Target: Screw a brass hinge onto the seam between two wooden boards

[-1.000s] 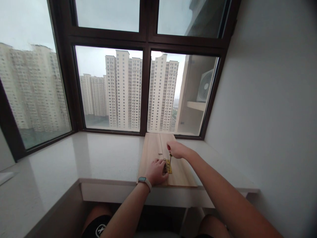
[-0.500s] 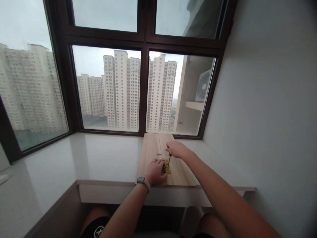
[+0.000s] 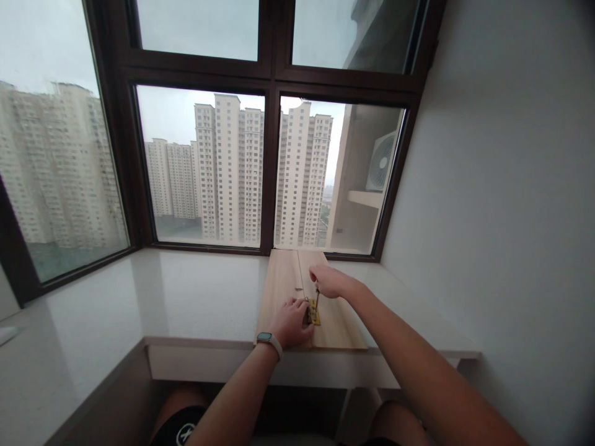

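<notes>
Two pale wooden boards [image 3: 279,279] lie side by side, with a seam between them. On the right board, near the seam, lies a gold-coloured hinge [image 3: 315,317]; its left part is covered by my fingers. My left hand [image 3: 292,322] holds the hinge down, thumb at its near edge and fingers at its far side. My right hand [image 3: 328,280] is closed around the handle of a screwdriver [image 3: 318,300], its shaft pointing steeply down at the hinge plate. The tip is too small to make out. A small metal-looking piece [image 3: 298,289] lies near the seam beyond the hinge.
The boards rest on a white window sill [image 3: 204,291], reaching from its front edge [image 3: 209,342] back to the dark window frame [image 3: 272,186]. At the right rises a white wall [image 3: 488,186]. A white object [image 3: 8,334] sits at the far left.
My right hand has turned slightly at the screwdriver, its fingers shifting a little to the left. My left hand, the hinge and the boards stay where they were.
</notes>
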Action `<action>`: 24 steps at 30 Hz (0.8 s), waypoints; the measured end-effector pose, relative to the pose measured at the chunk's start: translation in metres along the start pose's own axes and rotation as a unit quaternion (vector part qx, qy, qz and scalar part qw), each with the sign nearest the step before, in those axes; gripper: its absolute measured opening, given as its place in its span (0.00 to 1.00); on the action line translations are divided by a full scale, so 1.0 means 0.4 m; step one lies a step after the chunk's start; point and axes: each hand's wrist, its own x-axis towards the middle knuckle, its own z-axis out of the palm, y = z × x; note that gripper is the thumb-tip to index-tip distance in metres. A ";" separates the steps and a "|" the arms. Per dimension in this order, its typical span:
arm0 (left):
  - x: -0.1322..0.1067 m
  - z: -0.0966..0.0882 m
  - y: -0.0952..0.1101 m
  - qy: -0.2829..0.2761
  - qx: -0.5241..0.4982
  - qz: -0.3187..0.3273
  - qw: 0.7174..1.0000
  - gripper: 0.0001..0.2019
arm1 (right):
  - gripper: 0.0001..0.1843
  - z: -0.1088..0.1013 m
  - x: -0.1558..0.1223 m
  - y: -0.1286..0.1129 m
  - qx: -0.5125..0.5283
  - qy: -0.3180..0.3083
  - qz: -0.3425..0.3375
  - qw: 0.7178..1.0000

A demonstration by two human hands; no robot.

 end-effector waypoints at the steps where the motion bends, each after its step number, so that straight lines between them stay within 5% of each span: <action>1: 0.000 0.001 0.000 0.000 0.000 0.000 1.000 0.22 | 0.09 -0.001 0.002 0.000 0.000 -0.003 0.004 1.000; 15: 0.000 -0.006 0.005 -0.003 0.003 0.007 1.000 0.22 | 0.05 -0.010 -0.001 -0.008 -0.040 0.000 0.044 0.998; 24: 0.001 0.003 0.000 0.014 -0.010 0.004 1.000 0.22 | 0.15 0.001 0.001 -0.001 -0.065 0.004 0.052 0.997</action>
